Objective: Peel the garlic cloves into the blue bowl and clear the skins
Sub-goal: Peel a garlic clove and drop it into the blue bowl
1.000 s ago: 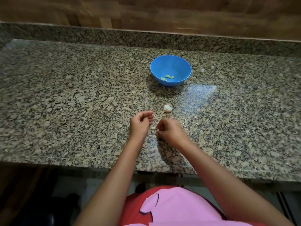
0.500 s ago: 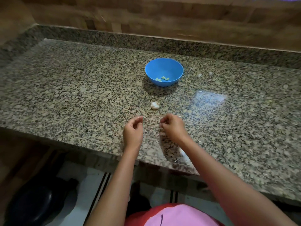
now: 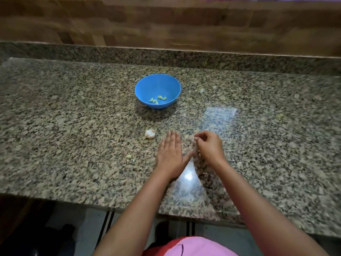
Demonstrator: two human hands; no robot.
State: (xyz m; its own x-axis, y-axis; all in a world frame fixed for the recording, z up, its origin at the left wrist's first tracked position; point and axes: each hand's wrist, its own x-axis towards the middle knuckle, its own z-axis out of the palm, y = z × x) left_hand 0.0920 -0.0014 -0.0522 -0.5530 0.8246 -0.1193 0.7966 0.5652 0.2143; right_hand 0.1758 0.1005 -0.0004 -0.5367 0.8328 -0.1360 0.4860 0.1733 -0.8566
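A blue bowl [image 3: 157,84] stands on the granite counter [image 3: 73,126] with several peeled pale cloves [image 3: 158,99] in its bottom. A white piece of unpeeled garlic [image 3: 149,133] lies in front of the bowl, just left of my hands. My left hand [image 3: 170,154] lies flat on the counter with straight fingers. Beside it, my right hand [image 3: 209,145] has its fingers curled and its fingertips pinched together; what they hold is too small to make out. A small scrap of skin [image 3: 129,156] lies left of my left hand.
Small pale bits [image 3: 202,90] lie on the counter right of the bowl. A granite upstand [image 3: 166,56] and a wooden wall close the back. The counter's front edge [image 3: 92,202] runs below my forearms, with dark floor beneath.
My left hand has gone from loosely curled to flat on the counter, close to my right hand. The camera has shifted, so the bowl and garlic sit further left in view.
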